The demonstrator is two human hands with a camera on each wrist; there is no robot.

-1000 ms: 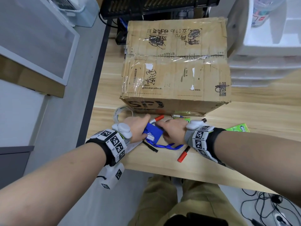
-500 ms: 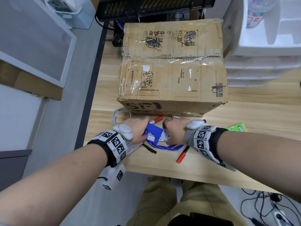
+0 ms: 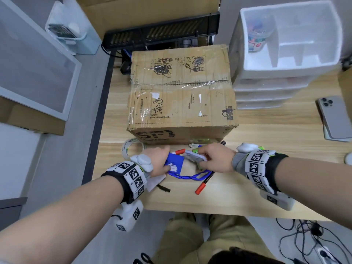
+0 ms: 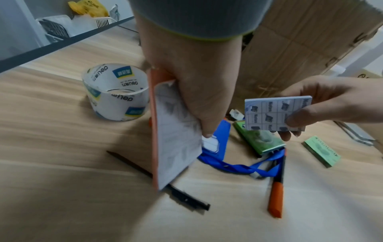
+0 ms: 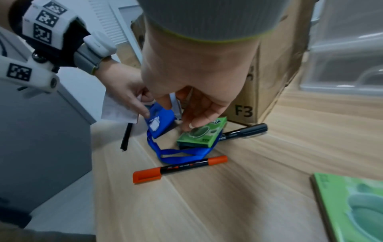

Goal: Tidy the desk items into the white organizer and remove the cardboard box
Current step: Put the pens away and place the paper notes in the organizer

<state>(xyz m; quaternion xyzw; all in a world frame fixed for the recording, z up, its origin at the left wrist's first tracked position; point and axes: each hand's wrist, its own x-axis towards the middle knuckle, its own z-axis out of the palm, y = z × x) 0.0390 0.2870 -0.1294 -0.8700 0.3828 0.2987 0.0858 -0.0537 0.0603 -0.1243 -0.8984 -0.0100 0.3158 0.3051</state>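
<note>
Right hand (image 3: 215, 159) pinches notes pad (image 4: 276, 113), left hand (image 3: 158, 162) grips another pad (image 4: 176, 135); white organizer (image 3: 285, 60) lies far-right, nearer the right hand.

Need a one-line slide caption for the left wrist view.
Left hand holds a notepad; right hand pinches a sticky-note pad above desk clutter.

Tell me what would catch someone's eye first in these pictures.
The big taped cardboard box dominates the middle of the wooden desk, with the white organizer to its right. In front of the box, the left hand and the right hand each hold a sticky-note pad above a clutter of a blue lanyard, orange-capped marker and tape roll.
</note>
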